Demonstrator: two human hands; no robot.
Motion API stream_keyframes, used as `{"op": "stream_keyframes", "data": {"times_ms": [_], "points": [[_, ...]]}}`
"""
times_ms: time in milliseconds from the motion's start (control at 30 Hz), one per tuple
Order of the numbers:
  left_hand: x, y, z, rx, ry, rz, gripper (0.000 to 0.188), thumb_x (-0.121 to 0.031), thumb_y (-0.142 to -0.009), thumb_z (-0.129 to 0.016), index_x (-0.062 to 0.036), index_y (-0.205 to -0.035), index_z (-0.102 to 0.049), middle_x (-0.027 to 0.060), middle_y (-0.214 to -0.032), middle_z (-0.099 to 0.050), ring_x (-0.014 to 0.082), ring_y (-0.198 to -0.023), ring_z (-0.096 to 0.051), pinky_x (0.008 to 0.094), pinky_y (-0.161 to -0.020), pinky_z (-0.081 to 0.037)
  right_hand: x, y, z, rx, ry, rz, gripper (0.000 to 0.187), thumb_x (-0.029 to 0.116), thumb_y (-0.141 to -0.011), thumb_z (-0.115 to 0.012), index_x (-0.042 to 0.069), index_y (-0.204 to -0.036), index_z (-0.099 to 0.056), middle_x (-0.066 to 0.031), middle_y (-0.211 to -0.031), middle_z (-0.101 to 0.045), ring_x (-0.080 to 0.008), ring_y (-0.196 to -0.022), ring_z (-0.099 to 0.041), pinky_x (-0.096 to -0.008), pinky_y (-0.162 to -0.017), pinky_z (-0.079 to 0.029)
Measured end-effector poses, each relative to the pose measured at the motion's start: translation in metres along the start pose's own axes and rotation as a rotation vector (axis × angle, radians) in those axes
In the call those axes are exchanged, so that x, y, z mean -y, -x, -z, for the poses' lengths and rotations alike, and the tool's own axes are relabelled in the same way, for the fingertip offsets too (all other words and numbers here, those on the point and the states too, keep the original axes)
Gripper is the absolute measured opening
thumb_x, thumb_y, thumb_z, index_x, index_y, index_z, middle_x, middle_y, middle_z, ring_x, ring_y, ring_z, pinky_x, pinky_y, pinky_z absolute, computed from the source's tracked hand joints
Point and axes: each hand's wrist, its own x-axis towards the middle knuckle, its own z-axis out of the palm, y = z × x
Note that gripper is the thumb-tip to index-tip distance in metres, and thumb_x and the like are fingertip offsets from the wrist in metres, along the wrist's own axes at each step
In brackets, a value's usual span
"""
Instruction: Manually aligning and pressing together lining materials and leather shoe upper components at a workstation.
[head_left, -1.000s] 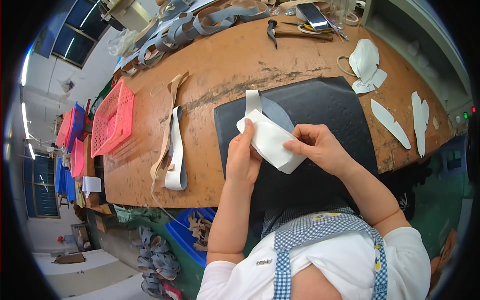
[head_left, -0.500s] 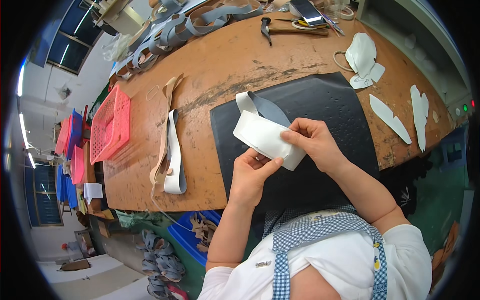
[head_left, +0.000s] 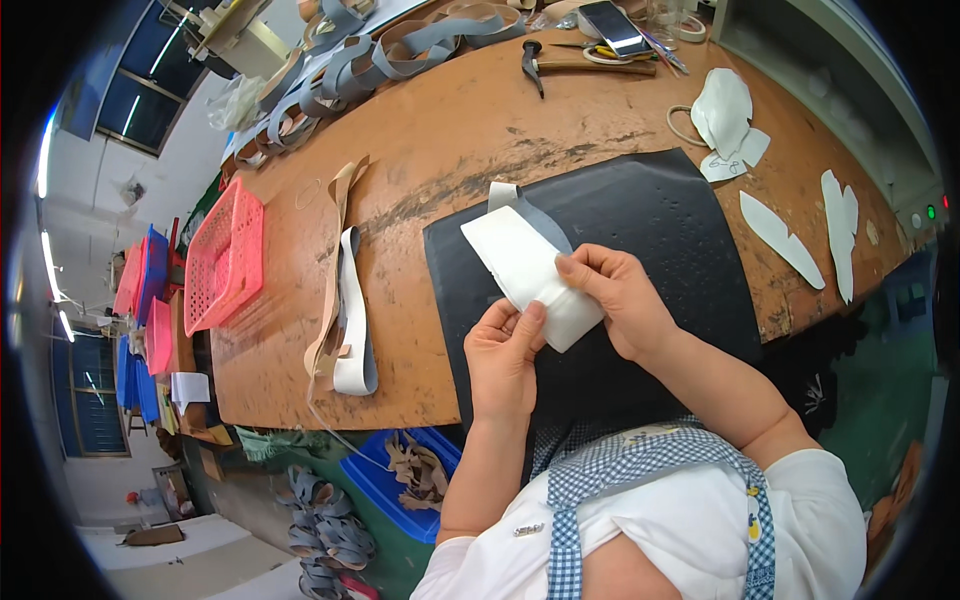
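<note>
Between my two hands is a wide white strip [head_left: 515, 250] with a blue-grey other side, bent into a loop. My left hand [head_left: 503, 350] pinches its lower edge, thumb on top of the white face. Thumb and fingers of my right hand [head_left: 620, 300] grip the strip near its right end, where a folded or overlapping layer shows. The strip's far part curls behind it, over a black mat [head_left: 670, 230]. What lies under the strip at my fingertips is hidden.
Left of the mat lie a tan strip [head_left: 328, 300] and another white strip [head_left: 352, 330]. A pink basket [head_left: 225, 260] stands at the table's left. A hammer [head_left: 590, 67] and phone [head_left: 613, 28] lie at the back; white pattern pieces [head_left: 780, 238] rest at right.
The white strip has turned more upright, its free end tipping up and left. My left thumb has moved up onto its face, and my right hand has shifted slightly.
</note>
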Motion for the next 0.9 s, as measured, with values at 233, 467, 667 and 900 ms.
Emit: {"op": "stream_keyframes", "data": {"times_ms": [233, 467, 667, 900], "points": [[-0.006, -0.006, 0.004, -0.075, -0.105, -0.135, 0.015, -0.007, -0.092, -0.07, 0.0027, -0.103, -0.066, 0.0069, -0.092, -0.072, 0.0096, -0.076, -0.065, 0.0221, -0.071, -0.052, 0.013, -0.003, 0.009, 0.129, 0.239, -0.039, 0.033, 0.039, -0.1, -0.059, 0.007, -0.092, -0.063, 0.0004, -0.083, -0.06, -0.0074, -0.078, -0.057, -0.0229, -0.074, -0.046], [0.008, -0.003, 0.011, -0.032, 0.055, -0.058, 0.017, -0.009, -0.094, -0.068, -0.0023, -0.109, -0.063, 0.0016, -0.095, -0.068, 0.005, -0.075, -0.058, 0.0198, -0.067, -0.045, 0.004, -0.001, 0.005, 0.154, 0.151, -0.039, 0.011, 0.012, -0.083, -0.074, 0.006, -0.085, -0.065, 0.001, -0.081, -0.064, -0.0068, -0.078, -0.058, -0.0225, -0.072, -0.044], [0.008, 0.0, 0.011, 0.182, 0.272, 0.011, 0.021, -0.011, -0.095, -0.067, -0.0013, -0.113, -0.063, 0.0056, -0.105, -0.07, 0.0116, -0.095, -0.066, 0.027, -0.085, -0.053, 0.016, 0.011, 0.006, 0.107, 0.154, -0.057, 0.009, 0.01, -0.087, -0.07, 0.002, -0.09, -0.07, -0.0027, -0.084, -0.069, -0.0091, -0.076, -0.062, -0.0241, -0.07, -0.047], [-0.018, 0.019, 0.005, 0.191, -0.185, -0.239, 0.034, -0.009, -0.093, -0.069, 0.0015, -0.124, -0.059, 0.0088, -0.113, -0.069, 0.0154, -0.104, -0.065, 0.031, -0.09, -0.053, 0.028, 0.007, 0.007, 0.276, 0.59, 0.199, 0.028, 0.02, -0.097, -0.063, -0.003, -0.085, -0.072, -0.0041, -0.081, -0.068, -0.0102, -0.077, -0.062, -0.0249, -0.073, -0.048]]}}
